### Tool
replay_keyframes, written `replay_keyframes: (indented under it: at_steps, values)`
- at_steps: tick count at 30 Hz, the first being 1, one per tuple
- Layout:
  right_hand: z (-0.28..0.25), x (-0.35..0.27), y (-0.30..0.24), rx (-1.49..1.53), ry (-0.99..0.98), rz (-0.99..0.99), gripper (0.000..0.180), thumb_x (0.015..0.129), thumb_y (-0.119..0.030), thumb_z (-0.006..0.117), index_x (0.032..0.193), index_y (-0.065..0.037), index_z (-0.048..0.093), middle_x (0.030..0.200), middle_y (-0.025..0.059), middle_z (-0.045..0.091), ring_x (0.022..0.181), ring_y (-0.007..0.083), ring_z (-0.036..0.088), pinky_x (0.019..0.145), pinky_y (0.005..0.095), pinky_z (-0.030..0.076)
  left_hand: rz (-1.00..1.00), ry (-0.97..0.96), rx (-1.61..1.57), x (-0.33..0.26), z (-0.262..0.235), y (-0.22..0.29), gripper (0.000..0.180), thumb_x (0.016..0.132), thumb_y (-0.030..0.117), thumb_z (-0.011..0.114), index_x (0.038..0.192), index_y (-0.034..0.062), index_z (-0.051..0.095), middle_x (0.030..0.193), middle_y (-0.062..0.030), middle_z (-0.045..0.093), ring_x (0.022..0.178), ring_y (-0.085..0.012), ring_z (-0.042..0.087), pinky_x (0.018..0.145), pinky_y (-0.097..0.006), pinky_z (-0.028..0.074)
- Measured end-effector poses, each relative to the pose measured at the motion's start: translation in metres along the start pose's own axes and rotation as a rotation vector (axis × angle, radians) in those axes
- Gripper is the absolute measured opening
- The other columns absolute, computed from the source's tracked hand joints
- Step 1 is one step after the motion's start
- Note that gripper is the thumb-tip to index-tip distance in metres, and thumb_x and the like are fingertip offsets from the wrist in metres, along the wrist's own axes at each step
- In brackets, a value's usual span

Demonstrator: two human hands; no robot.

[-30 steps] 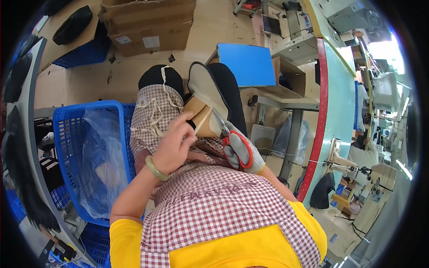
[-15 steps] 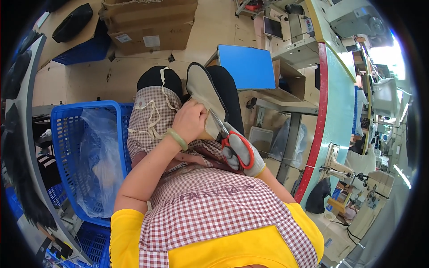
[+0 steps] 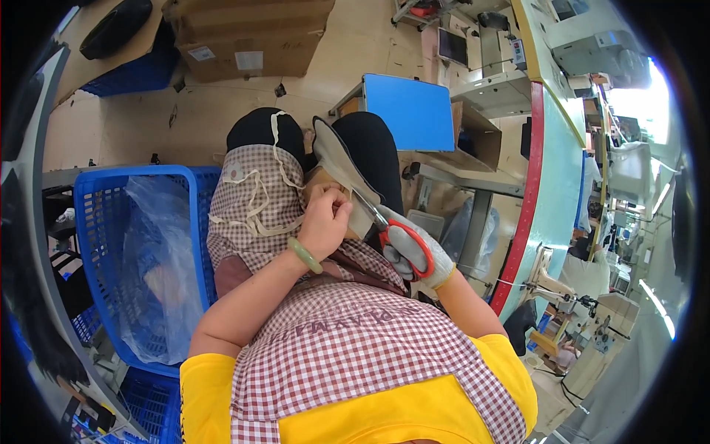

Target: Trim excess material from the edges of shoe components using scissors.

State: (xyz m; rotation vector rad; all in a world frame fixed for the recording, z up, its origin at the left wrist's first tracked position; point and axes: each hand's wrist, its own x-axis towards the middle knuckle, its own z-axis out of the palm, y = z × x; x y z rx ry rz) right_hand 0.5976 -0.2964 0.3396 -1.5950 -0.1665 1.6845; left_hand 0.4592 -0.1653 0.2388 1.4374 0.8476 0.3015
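Note:
Across my lap lies a beige, sole-shaped piece with a dark edge; whether it is a shoe part I cannot tell. My left hand, bare with a green bangle on its wrist, pinches the near part of this piece, fingers bent together. In a grey work glove, my right hand is closed round the red handles of a pair of scissors. The metal blades point up and left, against the piece just right of my left fingers. Their tips are partly hidden by the material.
At my left stands a blue plastic basket with clear plastic film inside. Ahead are a cardboard box and a blue-topped stool or box. On the right runs a green worktable with a red edge, with a sewing machine on it.
My left hand has shifted right and slightly down along the piece. The scissors and right hand have moved a little right, and the piece has tilted to a narrower outline.

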Motion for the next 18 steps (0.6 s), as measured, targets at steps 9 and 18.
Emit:
replay_keyframes:
  at_steps: [9, 18]
  values:
    - [-0.014, 0.009, -0.020, -0.055, -0.013, 0.112, 0.061, 0.091, -0.041, 0.058, 0.141, -0.013, 0.037, 0.071, -0.0001, 0.053, 0.048, 0.0028, 0.041, 0.040, 0.0164, 0.032, -0.021, -0.045, -0.051, -0.002, 0.000, 0.004, 0.015, 0.084, 0.012, 0.061, 0.088, -0.0022, 0.058, 0.119, -0.0158, 0.049, 0.082, -0.0196, 0.057, 0.075, -0.029, 0.048]
    - [-0.016, 0.019, -0.030, 0.067, -0.060, 0.209, 0.057, 0.095, -0.030, 0.054, 0.146, -0.020, 0.030, 0.073, 0.0053, 0.058, 0.044, 0.0073, 0.048, 0.037, 0.0186, 0.037, -0.019, -0.091, -0.116, 0.000, 0.002, -0.004, 0.013, 0.085, 0.011, 0.061, 0.087, -0.0015, 0.059, 0.122, -0.0165, 0.046, 0.082, -0.0200, 0.057, 0.074, -0.029, 0.049]
